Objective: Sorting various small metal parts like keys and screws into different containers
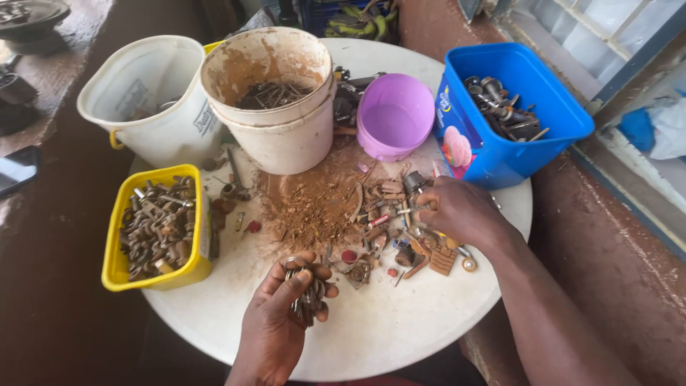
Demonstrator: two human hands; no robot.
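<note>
A round white table (371,336) carries a heap of rusty scrap parts (389,229) and brown rust dust (314,204) at its middle. My left hand (282,314), near the table's front edge, is closed around a bunch of rusty metal rings and bolts (309,293). My right hand (461,211) rests on the right side of the heap, fingers pinching a small metal piece (421,207) among the scrap.
A yellow tub of bolts (153,229) sits at the left. Behind stand a white bucket (146,100), a rust-stained bucket with parts (275,96), a purple bowl (395,114) and a blue tub with metal parts (507,107). A wall runs along the right.
</note>
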